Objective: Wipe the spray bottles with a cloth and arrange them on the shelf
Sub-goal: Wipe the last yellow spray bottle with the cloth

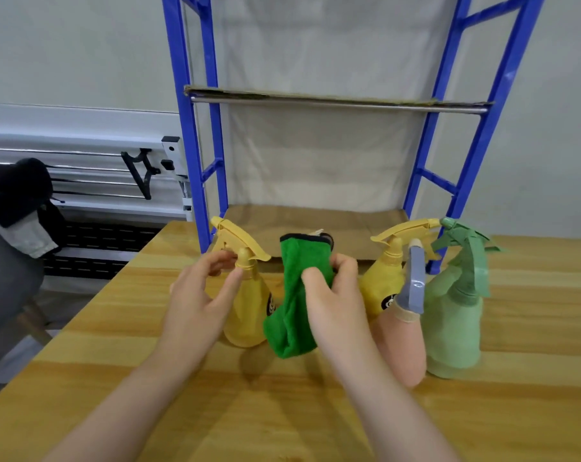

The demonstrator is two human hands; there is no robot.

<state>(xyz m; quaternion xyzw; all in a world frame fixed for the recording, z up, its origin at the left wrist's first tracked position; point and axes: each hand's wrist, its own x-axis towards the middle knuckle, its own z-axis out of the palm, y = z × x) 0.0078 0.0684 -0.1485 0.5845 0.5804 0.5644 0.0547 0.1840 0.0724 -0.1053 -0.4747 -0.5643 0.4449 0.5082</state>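
At the far left of the frame a dark chair (5,261) with black and grey clothing draped over it stands beside the wooden table (115,345). Left of centre, a yellow spray bottle (245,315) stands upright on the table, its yellow trigger head pointing toward the upper left. The left hand (199,295) reaches to its neck: thumb and fingers are loosely curved and parted, their tips touching the collar just below the trigger. A round black label shows on the bottle's side, its writing too small to read. In the centre the right hand (332,295) grips a bright green cloth (295,301) with a black edge, fingers curled round its upper part while the rest hangs down to the table. Behind them rises a blue shelf frame (192,135) with a cardboard sheet on its lower level and another on the rail above. Right of centre stands a second yellow spray bottle (382,285) with a similar black label, unreadable. Just in front of it stands a pink spray bottle (402,348) with a grey trigger. At the right stands a pale green spray bottle (455,328), touching or nearly touching the pink one.
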